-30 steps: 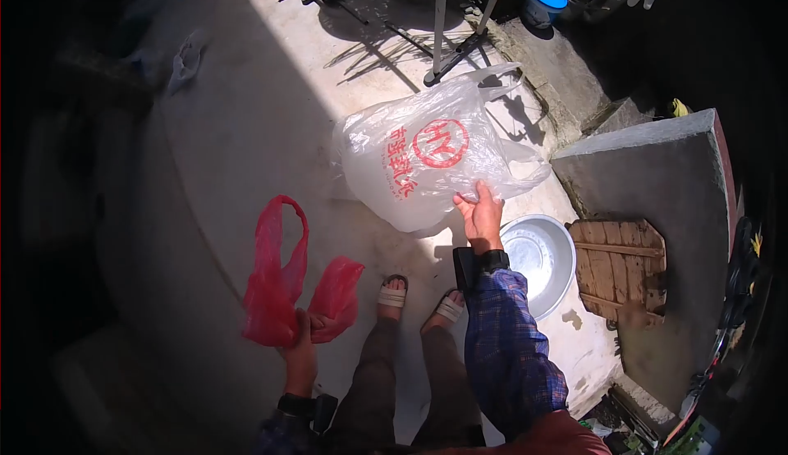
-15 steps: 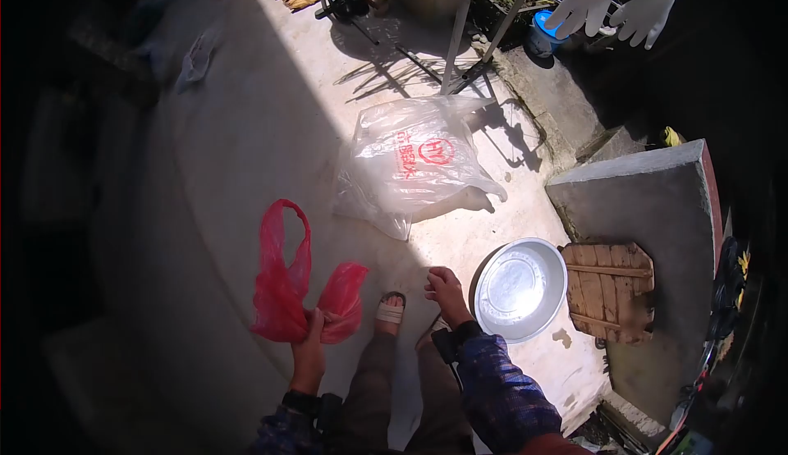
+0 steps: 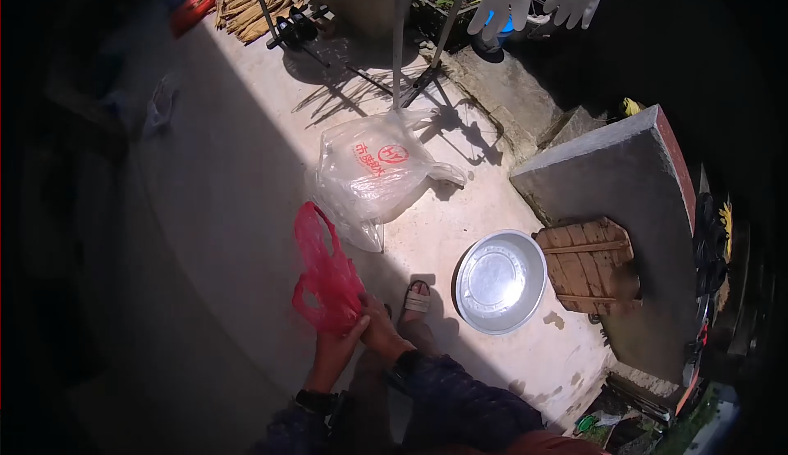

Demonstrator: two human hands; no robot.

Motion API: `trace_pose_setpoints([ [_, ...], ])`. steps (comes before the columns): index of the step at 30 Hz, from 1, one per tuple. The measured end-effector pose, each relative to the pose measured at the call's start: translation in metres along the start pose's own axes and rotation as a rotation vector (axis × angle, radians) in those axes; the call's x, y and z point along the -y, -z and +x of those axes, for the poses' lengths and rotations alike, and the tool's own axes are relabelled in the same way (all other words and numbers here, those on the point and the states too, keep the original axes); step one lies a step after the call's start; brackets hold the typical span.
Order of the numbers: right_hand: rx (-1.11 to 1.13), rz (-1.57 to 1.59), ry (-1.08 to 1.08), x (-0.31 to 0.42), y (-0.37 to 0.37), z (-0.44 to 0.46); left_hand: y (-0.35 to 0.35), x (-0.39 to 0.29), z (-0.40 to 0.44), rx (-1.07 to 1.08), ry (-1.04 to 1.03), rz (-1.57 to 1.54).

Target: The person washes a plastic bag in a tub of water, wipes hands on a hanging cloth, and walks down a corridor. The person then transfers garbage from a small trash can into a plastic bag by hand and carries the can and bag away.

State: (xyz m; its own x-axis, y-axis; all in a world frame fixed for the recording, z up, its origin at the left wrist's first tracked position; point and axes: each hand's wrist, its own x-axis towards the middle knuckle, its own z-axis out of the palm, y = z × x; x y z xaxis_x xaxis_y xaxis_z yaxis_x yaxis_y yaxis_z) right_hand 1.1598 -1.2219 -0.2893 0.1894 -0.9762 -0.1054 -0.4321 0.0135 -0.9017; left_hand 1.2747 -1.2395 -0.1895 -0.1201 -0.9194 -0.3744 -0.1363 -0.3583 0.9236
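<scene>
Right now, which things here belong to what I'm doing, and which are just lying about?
Part of the job:
red plastic bag, in your left hand, right hand at it
printed clear bag, probably

Apparently just about:
metal basin
wooden board
hanging white gloves
dry stalks

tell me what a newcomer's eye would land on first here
Probably the vivid red plastic bag, held in the fingers near the middle of the view. Just beyond it, the large see-through bag with red print lies on the pale ground; the shiny metal basin stands in sunlight to the right.
</scene>
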Motion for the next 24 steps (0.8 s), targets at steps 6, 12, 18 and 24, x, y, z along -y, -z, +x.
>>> trace_pose_setpoints([
  [6, -0.206, 0.337, -0.220, -0.106, 0.043, 0.005, -0.004, 0.036, 0.036, 0.084, 0.184, 0.248],
  [12, -0.475, 0.515, -0.998, -0.186, 0.103, 0.038, -0.005, 0.052, 0.049, 0.023, 0.480, 0.138],
  [18, -0.734, 0.770, -0.995, -0.301, 0.144, 0.038, -0.018, 0.070, 0.071, 0.051, 0.560, 0.029],
  [24, -1.239, 0.659, -1.378, -0.321, 0.164, 0.055, -0.015, 0.103, 0.098, 0.113, 0.567, -0.073],
])
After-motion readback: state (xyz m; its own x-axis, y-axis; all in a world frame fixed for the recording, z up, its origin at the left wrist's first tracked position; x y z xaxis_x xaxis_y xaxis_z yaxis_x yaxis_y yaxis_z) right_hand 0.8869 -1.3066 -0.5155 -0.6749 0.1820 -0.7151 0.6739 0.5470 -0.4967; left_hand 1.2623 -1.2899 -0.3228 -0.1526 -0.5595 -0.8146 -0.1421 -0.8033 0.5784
